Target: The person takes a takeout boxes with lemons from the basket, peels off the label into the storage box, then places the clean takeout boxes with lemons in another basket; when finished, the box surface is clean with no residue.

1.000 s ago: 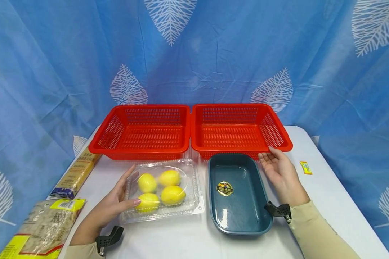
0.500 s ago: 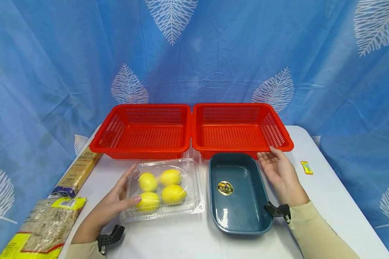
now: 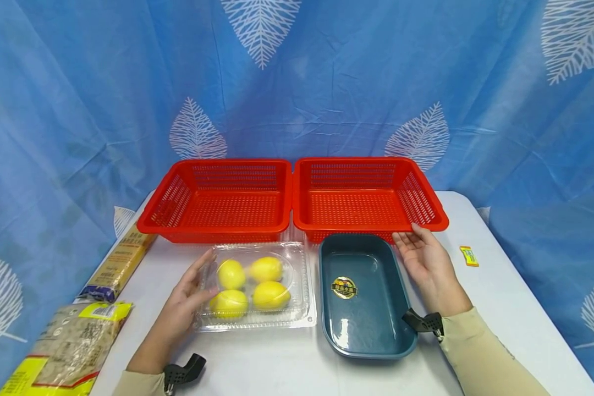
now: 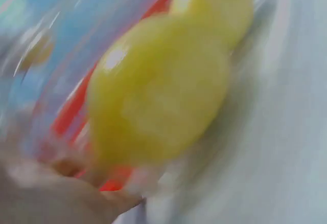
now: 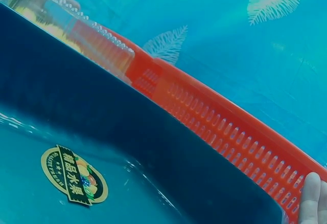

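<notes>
A clear plastic clamshell box (image 3: 302, 308) holding several lemons (image 3: 271, 296) lies on the table left of centre. My left hand (image 3: 178, 305) grips its left end, thumb toward the near side and fingers toward the far corner. Blurred lemons (image 4: 158, 91) fill the left wrist view, with part of the hand (image 4: 56, 193) at lower left. Right of the box sits a dark teal tray (image 3: 366, 324) bearing a gold-and-black fruit sticker (image 3: 344, 287). Beside its far right corner, my right hand (image 3: 428, 267) is relaxed, palm turned left, fingertips at the right red basket's near wall.
Two red plastic baskets, left (image 3: 232, 206) and right (image 3: 353, 206), stand side by side behind. Along the left edge lie a long yellow packet (image 3: 116, 264) and a larger flat bag (image 3: 71, 346). A small yellow wrapped sweet (image 3: 468, 256) is at far right. Blue curtain hangs behind.
My left hand and the lemon box have shifted slightly right, and the box has straightened a little, closer to the teal tray. The right hand, tray and baskets stay put.
</notes>
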Demonstrator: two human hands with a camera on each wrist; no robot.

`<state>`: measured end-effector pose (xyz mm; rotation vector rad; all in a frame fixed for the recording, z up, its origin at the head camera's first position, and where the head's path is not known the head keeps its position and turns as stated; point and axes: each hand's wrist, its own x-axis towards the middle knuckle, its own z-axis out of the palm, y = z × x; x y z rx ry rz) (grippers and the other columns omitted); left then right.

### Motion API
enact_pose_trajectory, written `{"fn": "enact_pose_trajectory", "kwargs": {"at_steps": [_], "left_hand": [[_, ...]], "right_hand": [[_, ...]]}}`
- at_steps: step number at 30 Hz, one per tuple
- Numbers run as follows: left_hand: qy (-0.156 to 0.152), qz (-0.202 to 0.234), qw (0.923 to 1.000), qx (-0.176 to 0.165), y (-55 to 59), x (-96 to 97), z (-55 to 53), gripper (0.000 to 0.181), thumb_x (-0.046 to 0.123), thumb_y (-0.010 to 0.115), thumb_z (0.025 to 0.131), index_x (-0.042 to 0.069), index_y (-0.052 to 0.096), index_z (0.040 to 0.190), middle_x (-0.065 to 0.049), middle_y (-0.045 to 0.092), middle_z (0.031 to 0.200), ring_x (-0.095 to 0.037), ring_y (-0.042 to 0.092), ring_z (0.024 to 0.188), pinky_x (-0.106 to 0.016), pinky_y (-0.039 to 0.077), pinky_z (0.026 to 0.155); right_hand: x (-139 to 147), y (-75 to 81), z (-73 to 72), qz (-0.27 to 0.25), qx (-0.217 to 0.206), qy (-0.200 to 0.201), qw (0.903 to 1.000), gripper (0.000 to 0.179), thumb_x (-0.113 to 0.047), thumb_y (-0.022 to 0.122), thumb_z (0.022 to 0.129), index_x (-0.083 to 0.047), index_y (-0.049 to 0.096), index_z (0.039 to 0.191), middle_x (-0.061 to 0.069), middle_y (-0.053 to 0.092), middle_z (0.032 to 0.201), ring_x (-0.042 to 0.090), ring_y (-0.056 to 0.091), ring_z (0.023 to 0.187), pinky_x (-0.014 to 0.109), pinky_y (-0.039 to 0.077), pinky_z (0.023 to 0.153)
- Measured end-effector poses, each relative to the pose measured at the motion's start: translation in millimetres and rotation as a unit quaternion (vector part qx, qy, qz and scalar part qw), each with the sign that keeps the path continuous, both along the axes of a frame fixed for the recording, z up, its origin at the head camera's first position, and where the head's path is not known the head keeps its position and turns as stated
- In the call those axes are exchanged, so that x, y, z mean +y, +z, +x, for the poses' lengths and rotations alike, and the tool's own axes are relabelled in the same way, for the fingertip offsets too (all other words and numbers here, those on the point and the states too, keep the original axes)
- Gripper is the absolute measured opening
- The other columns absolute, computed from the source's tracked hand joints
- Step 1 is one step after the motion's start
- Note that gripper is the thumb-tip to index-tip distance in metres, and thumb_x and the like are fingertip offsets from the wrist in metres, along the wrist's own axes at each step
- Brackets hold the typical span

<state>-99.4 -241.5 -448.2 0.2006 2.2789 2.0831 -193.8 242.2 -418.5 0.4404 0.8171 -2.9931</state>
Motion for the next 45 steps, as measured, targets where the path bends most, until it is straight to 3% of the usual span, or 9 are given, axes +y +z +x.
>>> {"fn": "enact_pose_trajectory", "kwargs": {"at_steps": [7, 14, 15, 16, 21, 22, 31, 37, 45], "left_hand": [[0.069, 0.123, 0.9890, -0.046, 3.6, 14.8, 3.3, 0.073, -0.011, 0.055, 0.098, 0.012, 0.037, 0.165, 0.000, 0.028, 0.171, -0.023, 0.002, 0.159, -0.037, 0.025, 0.123], [0.096, 0.197, 0.9753, -0.022, 11.9, 16.6, 9.2, 0.072, -0.021, 0.052, 0.095, 0.002, 0.038, 0.162, -0.008, 0.029, 0.171, -0.017, 0.014, 0.157, -0.020, 0.052, 0.095], [0.098, 0.199, 0.9749, -0.022, 13.4, 16.5, 10.5, 0.071, -0.021, 0.052, 0.095, 0.003, 0.039, 0.162, -0.008, 0.028, 0.171, -0.014, 0.033, 0.150, -0.016, 0.054, 0.088], [0.098, 0.203, 0.9739, -0.024, 15.2, 16.4, 11.7, 0.071, -0.021, 0.052, 0.096, 0.003, 0.039, 0.161, -0.008, 0.028, 0.171, -0.012, 0.034, 0.149, -0.014, 0.054, 0.082], [0.107, 0.213, 0.9706, -0.033, 23.3, 15.6, 18.2, 0.069, -0.019, 0.052, 0.097, 0.006, 0.043, 0.161, -0.005, 0.025, 0.172, -0.017, 0.031, 0.150, -0.015, 0.056, 0.074], [0.107, 0.219, 0.9691, -0.036, 25.0, 15.2, 19.9, 0.070, -0.019, 0.053, 0.097, 0.007, 0.043, 0.161, -0.005, 0.023, 0.173, -0.021, 0.015, 0.157, -0.018, 0.057, 0.082], [0.114, 0.249, 0.9605, -0.050, 36.6, 10.9, 35.9, 0.074, -0.019, 0.053, 0.096, 0.013, 0.044, 0.162, -0.009, 0.013, 0.174, -0.024, 0.026, 0.149, -0.030, 0.053, 0.099], [0.092, 0.281, 0.9551, -0.018, 46.9, 7.5, 39.9, 0.072, -0.020, 0.047, 0.098, 0.013, 0.043, 0.162, -0.016, 0.013, 0.171, -0.021, 0.058, 0.129, -0.036, 0.057, 0.092], [0.106, 0.278, 0.9544, 0.017, 70.5, 13.6, 33.9, 0.068, -0.017, 0.046, 0.102, 0.013, 0.043, 0.162, -0.011, 0.024, 0.168, -0.024, 0.045, 0.138, -0.034, 0.056, 0.093]], "right_hand": [[-0.2, 0.6, -0.2, 0.008, 0.006, 0.002, 0.9999, 0.057, -0.010, 0.065, 0.105, -0.016, 0.032, 0.151, 0.007, 0.049, 0.135, 0.018, 0.052, 0.123, 0.032, 0.051, 0.103], [-1.8, 0.0, -1.3, 0.005, 0.007, 0.002, 1.0000, 0.052, -0.010, 0.064, 0.106, -0.015, 0.035, 0.149, 0.007, 0.051, 0.134, 0.019, 0.055, 0.117, 0.031, 0.052, 0.102], [-2.0, 0.1, -1.1, 0.004, 0.007, 0.002, 1.0000, 0.050, -0.010, 0.064, 0.106, -0.014, 0.036, 0.147, 0.008, 0.051, 0.133, 0.019, 0.056, 0.116, 0.031, 0.052, 0.102], [-2.1, 0.3, -1.0, 0.003, 0.006, 0.002, 1.0000, 0.049, -0.010, 0.064, 0.106, -0.014, 0.037, 0.146, 0.007, 0.052, 0.132, 0.018, 0.056, 0.116, 0.031, 0.052, 0.101], [-3.2, 0.7, -0.8, 0.007, 0.005, 0.002, 1.0000, 0.049, -0.010, 0.064, 0.106, -0.014, 0.036, 0.146, 0.007, 0.051, 0.132, 0.018, 0.056, 0.114, 0.030, 0.052, 0.101], [-3.4, 1.0, -0.9, 0.007, 0.004, 0.002, 1.0000, 0.049, -0.010, 0.064, 0.106, -0.014, 0.036, 0.146, 0.007, 0.050, 0.133, 0.018, 0.056, 0.114, 0.030, 0.052, 0.101], [-4.0, 3.8, -2.1, 0.015, -0.009, -0.002, 0.9998, 0.048, -0.012, 0.062, 0.107, -0.013, 0.035, 0.146, 0.007, 0.050, 0.130, 0.018, 0.054, 0.119, 0.030, 0.049, 0.105], [-2.5, 2.5, -1.5, 0.015, -0.010, -0.001, 0.9998, 0.049, -0.012, 0.063, 0.107, -0.013, 0.035, 0.146, 0.008, 0.050, 0.131, 0.018, 0.056, 0.114, 0.030, 0.051, 0.102], [-1.3, -0.9, -0.3, 0.015, -0.004, -0.002, 0.9999, 0.050, -0.012, 0.065, 0.106, -0.013, 0.036, 0.147, 0.008, 0.050, 0.131, 0.018, 0.057, 0.114, 0.030, 0.052, 0.101]]}}
